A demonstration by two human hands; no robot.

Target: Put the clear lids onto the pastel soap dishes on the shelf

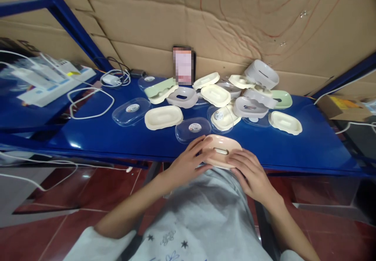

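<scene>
At the middle of the far side, a phone (184,66) stands upright on the blue table (94,139), just before the cardboard (147,18), which is marked in red on its right part. Far left, a white charger (111,80) lies beside a coiled cable (128,77); farther left is a white power strip (41,97). At the right, a box (331,114) holds something yellow. Red tile floor (110,184) shows on the near side

Got a slotted peach dish (223,142) held between the left hand (189,162) and right hand (250,169), right by the near edge of a blue table (317,147) that's kinda littered with cream trays (163,118), clear stickered lids (132,116) and grey dishes (188,101), plus a phone (183,66) leaning on the cardboard (147,26) behind.
</scene>
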